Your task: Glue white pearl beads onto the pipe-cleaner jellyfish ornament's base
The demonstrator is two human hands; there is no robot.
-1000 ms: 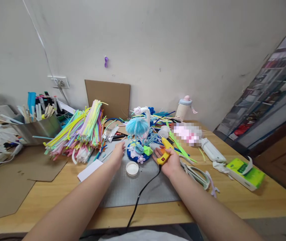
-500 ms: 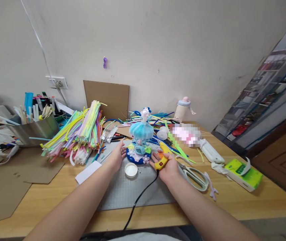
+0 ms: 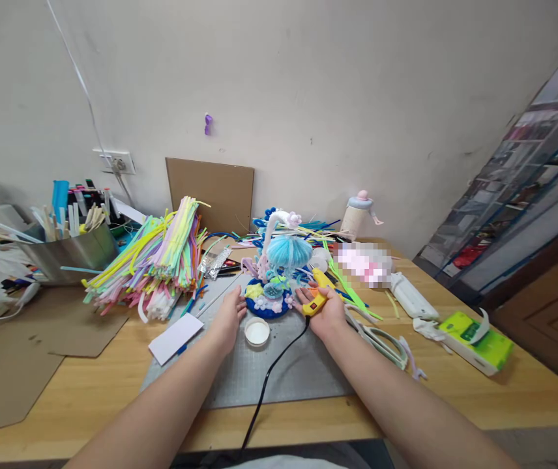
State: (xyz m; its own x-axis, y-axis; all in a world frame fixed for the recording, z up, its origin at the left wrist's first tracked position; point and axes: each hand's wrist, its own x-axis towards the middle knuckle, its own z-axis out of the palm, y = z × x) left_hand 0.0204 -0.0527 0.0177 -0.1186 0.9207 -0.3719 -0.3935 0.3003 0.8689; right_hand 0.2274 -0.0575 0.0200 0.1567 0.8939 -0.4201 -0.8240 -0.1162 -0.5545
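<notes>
The fuzzy ornament (image 3: 289,253) looks light, crushable, best held by its base (image 3: 265,312). Left hand (image 3: 229,317): grip released, near it; right hand (image 3: 330,317): grasping a glue gun (image 3: 313,304).

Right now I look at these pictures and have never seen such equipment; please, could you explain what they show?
There is no robot: a person works with two bare hands. Every picture comes from one camera worn on the head, looking forward and down.

The right hand holds a yellow glue gun. The open left hand is beside a blue craft piece; whether it touches is unclear.

On the wooden table lie a grey mat, pipe cleaners and a green packet.
</notes>
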